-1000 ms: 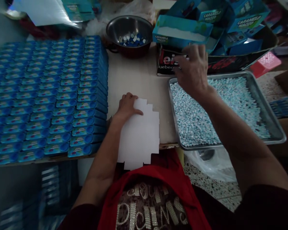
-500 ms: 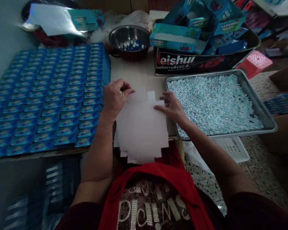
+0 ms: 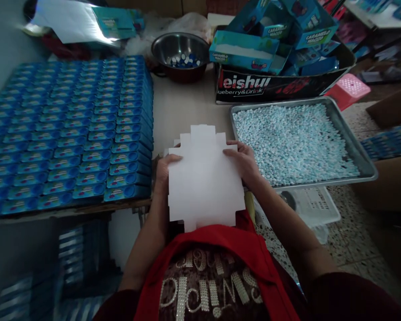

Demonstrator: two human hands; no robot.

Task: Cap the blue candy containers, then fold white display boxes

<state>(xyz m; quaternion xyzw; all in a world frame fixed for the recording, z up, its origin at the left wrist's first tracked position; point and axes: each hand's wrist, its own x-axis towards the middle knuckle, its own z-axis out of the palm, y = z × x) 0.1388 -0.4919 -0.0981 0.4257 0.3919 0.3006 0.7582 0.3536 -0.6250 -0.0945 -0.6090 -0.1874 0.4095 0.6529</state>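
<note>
Flat white die-cut box blanks [image 3: 205,183], with notched tabs along their edges, lie in a stack at the table's front edge, close to my red apron. My left hand [image 3: 165,167] grips the stack's left side, thumb on top and fingers underneath. On the opposite side my right hand [image 3: 242,160] holds the blanks the same way, its thumb near the upper right corner. The far tabs point away from me over the bare tabletop. The blanks' near edge meets the apron. Their printed side, if there is one, is hidden.
Rows of small blue packs [image 3: 87,129] fill the table's left. A metal bowl [image 3: 180,44] with blue and white pieces stands behind. At right, a metal tray [image 3: 367,169] holds light blue and white candies; beyond it sits a black carton [image 3: 277,87] with turquoise boxes.
My left hand has come down from a pinch at the far edge to the stack's left side. My right hand has closed on the right side, and the blanks now sit squarer.
</note>
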